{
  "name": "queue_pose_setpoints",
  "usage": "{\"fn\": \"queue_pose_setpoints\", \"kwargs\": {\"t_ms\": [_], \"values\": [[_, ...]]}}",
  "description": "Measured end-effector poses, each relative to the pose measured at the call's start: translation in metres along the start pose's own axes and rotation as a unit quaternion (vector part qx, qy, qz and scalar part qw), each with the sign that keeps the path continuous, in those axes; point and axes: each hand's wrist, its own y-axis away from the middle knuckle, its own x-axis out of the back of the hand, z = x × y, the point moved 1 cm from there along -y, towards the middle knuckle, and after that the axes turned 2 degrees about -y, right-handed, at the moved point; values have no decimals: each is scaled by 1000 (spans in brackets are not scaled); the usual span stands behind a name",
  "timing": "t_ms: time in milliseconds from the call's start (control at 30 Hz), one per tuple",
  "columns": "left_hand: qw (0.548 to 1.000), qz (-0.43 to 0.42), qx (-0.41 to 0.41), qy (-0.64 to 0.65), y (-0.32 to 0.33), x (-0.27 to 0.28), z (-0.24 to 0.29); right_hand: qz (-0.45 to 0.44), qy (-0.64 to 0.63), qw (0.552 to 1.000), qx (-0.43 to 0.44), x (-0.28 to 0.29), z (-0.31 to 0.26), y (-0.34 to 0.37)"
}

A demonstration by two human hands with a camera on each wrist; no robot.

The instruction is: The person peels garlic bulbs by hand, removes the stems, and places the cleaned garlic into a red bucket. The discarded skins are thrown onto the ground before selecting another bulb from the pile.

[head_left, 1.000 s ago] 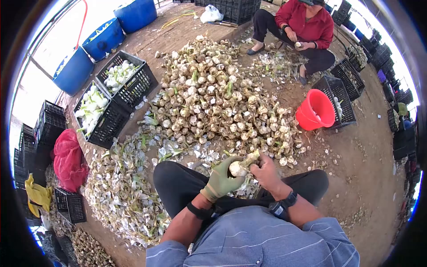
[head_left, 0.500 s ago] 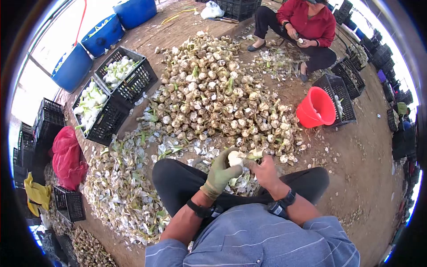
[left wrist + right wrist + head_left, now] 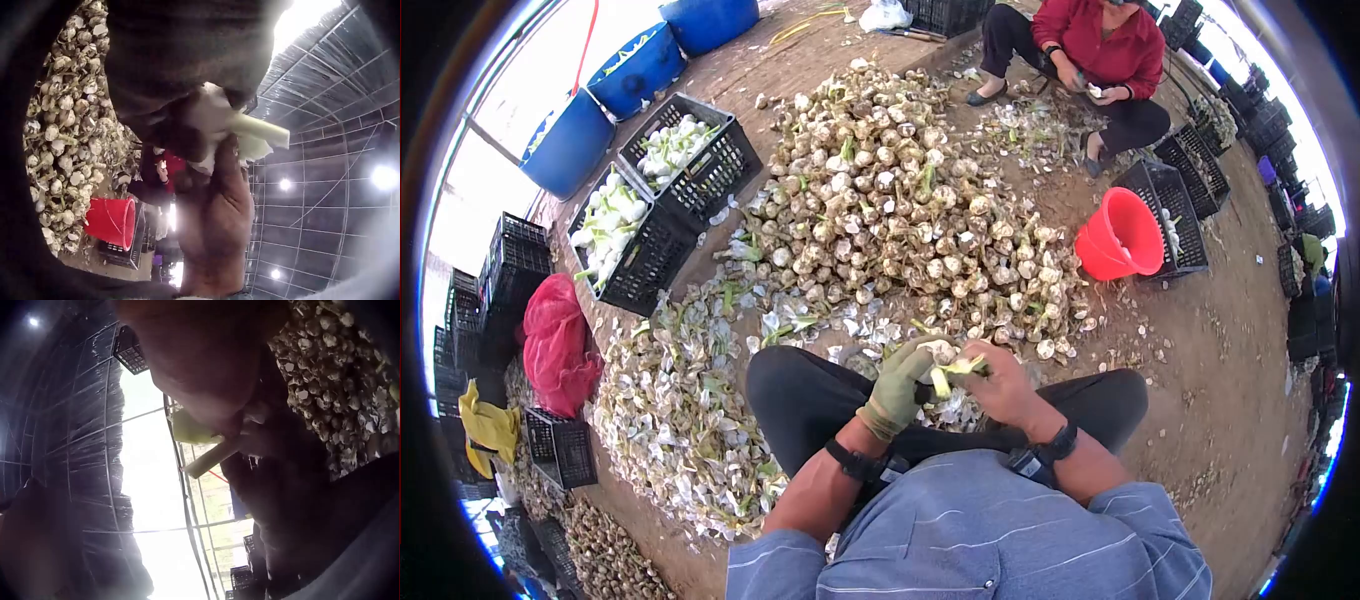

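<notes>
In the head view, my gloved left hand [image 3: 894,392] grips a garlic bulb [image 3: 941,350] above my lap, its fingers covering much of it. My bare right hand [image 3: 1002,386] meets it from the other side and pinches the outer skin by the stem. Pale green stem [image 3: 941,383] and a strip of leaf hang between the hands, angled toward my body. The left wrist view shows the cut stem [image 3: 265,132] sticking out beside the right hand's fingers. In the right wrist view the stem [image 3: 212,460] juts below the dark fingers.
A large heap of unpeeled garlic [image 3: 900,200] lies ahead. Peeled skins [image 3: 685,430] are piled left. Black crates [image 3: 700,175] with white bulbs stand front left; a red bucket [image 3: 1115,240] stands right. Another person [image 3: 1100,50] sits beyond, handling a bulb.
The stem has swung from pointing right to pointing down toward my body, with a leaf strip spread open. My left fingers now cover more of the bulb. Both hands stay together.
</notes>
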Motion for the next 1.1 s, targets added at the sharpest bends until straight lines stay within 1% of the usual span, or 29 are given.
{"fn": "queue_pose_setpoints", "kwargs": {"t_ms": [33,67,100,133,233,267,367,400,500,533,567,600,633,733,767,833,867,900,933,967,1033,1067,1100], "values": [[1000,-17,6,18,1,0,1,3,-90,994,-66,-2,3,3],[999,-34,11,36,1,-1,4,6,-179,975,-130,-4,6,6],[997,-50,15,53,1,-2,8,8,-266,945,-192,-5,5,5],[995,-71,12,67,2,-1,11,35,-327,925,-192,-7,-4,4],[990,-97,28,101,5,-3,18,74,-436,859,-258,-10,-3,3],[993,-64,28,95,2,3,11,59,-464,843,-266,-7,-5,2],[996,-56,-13,68,6,3,14,103,-493,812,-296,-12,-3,-2],[991,-84,-15,105,7,6,14,118,-493,811,-294,-12,1,-4],[963,-163,-22,215,7,26,11,250,-545,749,-282,11,10,-18],[970,-112,-10,216,7,31,8,285,-540,752,-250,24,21,-19],[980,-79,-25,183,7,31,9,229,-423,843,-242,36,40,-15],[987,-45,-39,150,7,29,9,100,-226,938,-244,36,31,-18],[992,-12,-52,116,8,27,11,-33,-15,972,-232,37,20,-19],[995,24,-43,82,8,20,12,-94,63,976,-185,20,-1,-11],[996,38,-42,69,8,19,10,-73,48,983,-164,15,-11,-14],[998,38,-50,-21,9,18,14,-28,15,992,-120,2,-38,-24],[995,40,-52,-68,8,18,15,-19,91,995,-42,-2,-55,-30],[991,40,-54,-116,7,18,15,-19,97,995,-21,-6,-53,-32],[970,75,-129,-190,5,20,8,-18,104,994,-1,-8,-48,-33],[966,86,-127,-210,2,21,5,-19,112,993,19,-10,-43,-34],[955,112,-122,-248,3,21,5,-36,138,990,24,-10,-39,-31],[941,124,-135,-285,5,19,6,-48,155,987,19,-9,-39,-31],[938,126,-123,-300,6,16,11,-60,172,983,15,-8,-39,-31]]}}
